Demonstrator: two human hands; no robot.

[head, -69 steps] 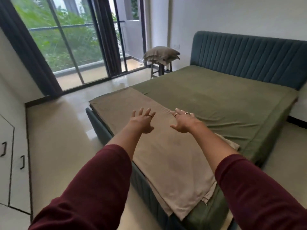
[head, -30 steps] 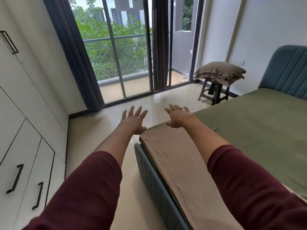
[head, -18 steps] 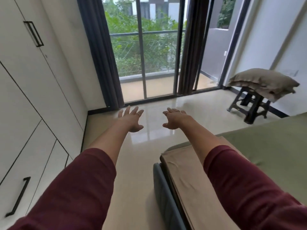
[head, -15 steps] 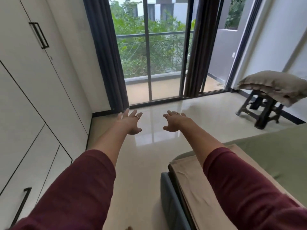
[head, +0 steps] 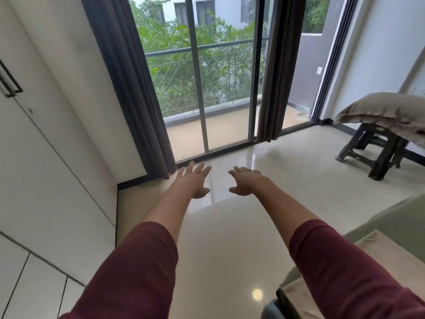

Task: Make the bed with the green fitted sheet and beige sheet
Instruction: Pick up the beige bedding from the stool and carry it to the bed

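Observation:
Both my arms reach forward over the shiny floor, in maroon sleeves. My left hand (head: pixel 192 181) and my right hand (head: pixel 247 182) are spread, palms down, holding nothing. Only a corner of the bed shows at the lower right: the green fitted sheet (head: pixel 397 217) on the mattress and the folded beige sheet (head: pixel 381 252) lying along its foot. Both hands are well left of the bed and touch neither sheet.
White wardrobe doors (head: pixel 46 180) line the left wall. Dark curtains (head: pixel 128 88) frame the glass balcony door (head: pixel 220 88) ahead. A dark stool (head: pixel 377 153) with beige pillows (head: pixel 386 111) stands at the right by the wall. The cream floor (head: pixel 230 249) spreads below my arms.
My view has swung left, away from the bed toward the balcony door. My hands have left the beige sheet and now hover over the floor, still spread.

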